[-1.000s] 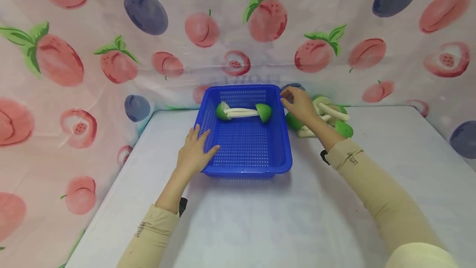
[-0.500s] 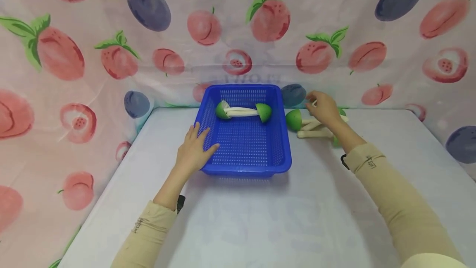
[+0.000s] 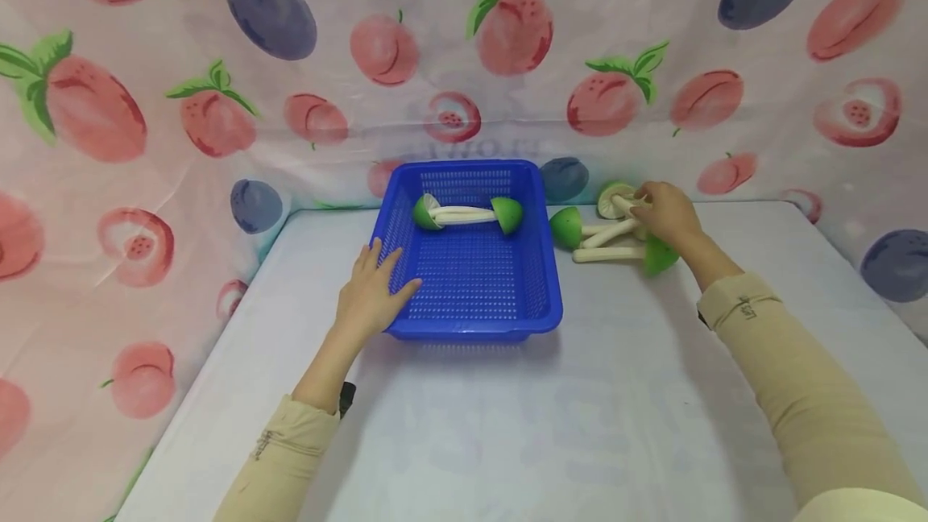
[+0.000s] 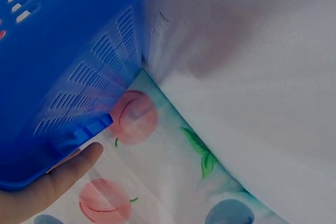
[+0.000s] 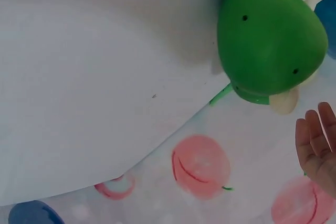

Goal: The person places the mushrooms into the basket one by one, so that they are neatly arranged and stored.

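Note:
My left hand (image 3: 366, 294) rests on the left rim of a blue plastic basket (image 3: 464, 329), fingers spread and fairly straight. In the left wrist view its fingers (image 4: 79, 166) lie along the basket rim (image 4: 52, 156). Two toy mushrooms with green caps (image 3: 507, 216) and white stems lie inside the basket, at its far end. My right hand (image 3: 670, 216) is over a pile of similar mushrooms (image 3: 609, 254), fingertips right at one stem. The right wrist view has that hand (image 5: 320, 156) with fingers loosely bent beside a green cap (image 5: 270, 38).
The basket stands on a white-covered table (image 3: 464, 441), near its back edge. Behind it hangs a fruit-print cloth (image 3: 551, 119). The mushroom pile lies just right of the basket, close to the cloth.
My right hand has moved right, from beside the basket's far right corner to the mushroom pile, and lowered to a stem. My left hand stays at the basket rim.

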{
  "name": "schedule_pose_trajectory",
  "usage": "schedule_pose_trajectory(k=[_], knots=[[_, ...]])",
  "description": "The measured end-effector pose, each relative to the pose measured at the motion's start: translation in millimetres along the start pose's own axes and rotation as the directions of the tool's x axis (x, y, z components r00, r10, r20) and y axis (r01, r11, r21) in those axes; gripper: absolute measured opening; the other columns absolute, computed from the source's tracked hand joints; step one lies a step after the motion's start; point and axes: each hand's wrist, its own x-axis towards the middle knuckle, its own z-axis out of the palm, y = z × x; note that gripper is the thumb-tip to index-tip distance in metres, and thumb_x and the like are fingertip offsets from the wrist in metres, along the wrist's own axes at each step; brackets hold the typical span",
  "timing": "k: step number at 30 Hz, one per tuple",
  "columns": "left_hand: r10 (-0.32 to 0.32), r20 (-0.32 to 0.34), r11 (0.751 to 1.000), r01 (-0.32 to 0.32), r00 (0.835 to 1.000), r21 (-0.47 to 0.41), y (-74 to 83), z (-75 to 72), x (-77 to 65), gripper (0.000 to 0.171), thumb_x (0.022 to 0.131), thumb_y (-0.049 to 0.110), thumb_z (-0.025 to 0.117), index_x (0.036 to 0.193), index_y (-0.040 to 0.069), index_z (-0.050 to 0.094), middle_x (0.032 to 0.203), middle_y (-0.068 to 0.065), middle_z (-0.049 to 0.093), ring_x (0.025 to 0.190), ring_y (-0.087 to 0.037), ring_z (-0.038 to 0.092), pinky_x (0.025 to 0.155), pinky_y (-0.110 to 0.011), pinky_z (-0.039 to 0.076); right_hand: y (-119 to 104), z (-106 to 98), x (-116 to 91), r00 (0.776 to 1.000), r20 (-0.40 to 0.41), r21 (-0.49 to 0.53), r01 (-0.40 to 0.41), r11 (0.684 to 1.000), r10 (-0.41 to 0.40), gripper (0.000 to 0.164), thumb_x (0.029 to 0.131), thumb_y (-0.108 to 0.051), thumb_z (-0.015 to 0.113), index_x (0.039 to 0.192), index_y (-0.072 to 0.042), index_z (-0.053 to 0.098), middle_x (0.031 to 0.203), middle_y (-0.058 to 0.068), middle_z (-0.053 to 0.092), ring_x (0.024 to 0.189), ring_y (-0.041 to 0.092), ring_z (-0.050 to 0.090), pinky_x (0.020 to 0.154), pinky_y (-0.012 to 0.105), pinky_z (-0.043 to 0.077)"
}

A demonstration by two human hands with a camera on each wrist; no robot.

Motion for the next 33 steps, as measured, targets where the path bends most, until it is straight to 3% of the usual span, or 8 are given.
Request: schedule_pose_trajectory(k=[5,12,23,33], knots=[[-0.004,0.004,1.0,0.004,1.0,-0.003,-1.3,0.8,-1.2,0.07,0.093,0.049,0.048,0.148,0.009,0.03,0.157,-0.022,0.01,0.146,-0.039,0.005,0.101,-0.067,0.032,5.7,-1.2,-3.1,1.0,0.005,-0.072,0.002,0.997,-0.002,0.033,0.088,-0.01,0.059,0.11,0.013,0.054,0.103,0.038,0.055,0.092,0.049,0.054,0.079,0.058,0.044],[-0.004,-0.009,1.0,0.004,1.0,-0.014,-2.1,0.0,-1.5,0.069,0.093,0.049,0.048,0.147,0.009,0.031,0.157,-0.021,0.011,0.146,-0.038,0.005,0.101,-0.067,0.032,13.1,3.6,-2.0,0.994,0.051,-0.182,-0.082,0.98,0.092,0.035,0.088,-0.015,0.058,0.11,0.012,0.054,0.105,0.037,0.054,0.095,0.052,0.053,0.075,0.059,0.046],[0.005,-0.014,1.0,-0.005,1.0,-0.017,-1.5,0.0,0.6,0.069,0.093,0.05,0.048,0.147,0.01,0.031,0.158,-0.019,0.011,0.146,-0.036,0.005,0.102,-0.066,0.032,24.5,6.0,4.0,0.988,0.063,-0.19,-0.125,0.974,0.139,0.029,0.086,-0.013,0.061,0.101,0.012,0.056,0.094,0.032,0.057,0.08,0.043,0.054,0.062,0.05,0.046],[-0.006,-0.006,1.0,0.006,1.0,-0.018,-3.4,-0.6,-1.5,0.069,0.093,0.049,0.049,0.148,0.01,0.031,0.158,-0.019,0.01,0.146,-0.037,0.005,0.103,-0.065,0.031,19.6,13.8,9.7,0.968,0.051,-0.197,-0.231,0.953,0.246,0.028,0.087,-0.014,0.058,0.099,0.01,0.056,0.095,0.03,0.057,0.08,0.042,0.057,0.065,0.051,0.049]])
